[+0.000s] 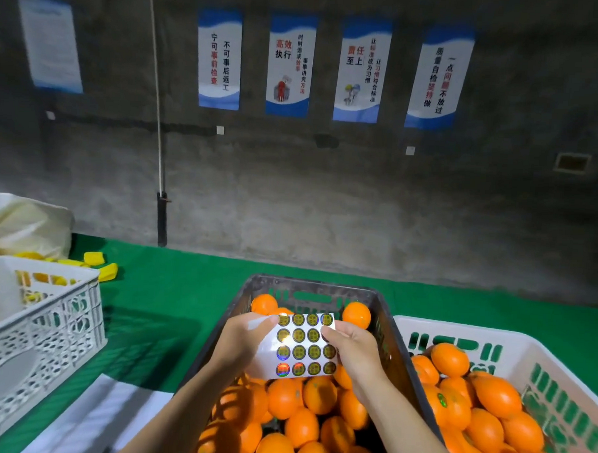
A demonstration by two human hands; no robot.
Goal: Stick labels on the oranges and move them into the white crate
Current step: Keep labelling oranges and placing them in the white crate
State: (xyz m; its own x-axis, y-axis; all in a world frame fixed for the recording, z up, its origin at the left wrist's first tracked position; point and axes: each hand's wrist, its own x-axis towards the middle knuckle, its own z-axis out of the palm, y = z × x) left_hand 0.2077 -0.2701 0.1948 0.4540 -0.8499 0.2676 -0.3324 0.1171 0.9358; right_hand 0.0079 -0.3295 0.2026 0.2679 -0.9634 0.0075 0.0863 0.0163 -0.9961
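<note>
1. The green desk (185,290) carries everything, and here's the dark crate (308,285) dead centre, heaped with bare oranges (285,398). Loaded like that it looks heavy to me. It needs no lifting, only picking from.
2. Just to its right sits the white crate (457,331), already well stocked, and one labelled orange (437,403) shows its sticker. A second white crate (47,318) stands far left, well apart, holding yellow pieces I can't identify.
3. The oranges themselves I'd call firm, round and quick to roll, with a slightly slick peel. Cup one from above with the whole hand, and set it down rather than drop it, since it may bruise.
4. Now the label sheet (302,346), up over the dark crate between both hands. The left hand (241,340) grips its left edge, thumb on top. The right hand (353,352) pinches the right edge. The sheet is thin, glossy and floppy, and it bows a little, so the edges are the place to hold it.
5. Smallest are the round shiny labels (299,352), in rows. They're feather-light and, I'd guess, tacky underneath, so lift one by its rim with a fingertip.
</note>
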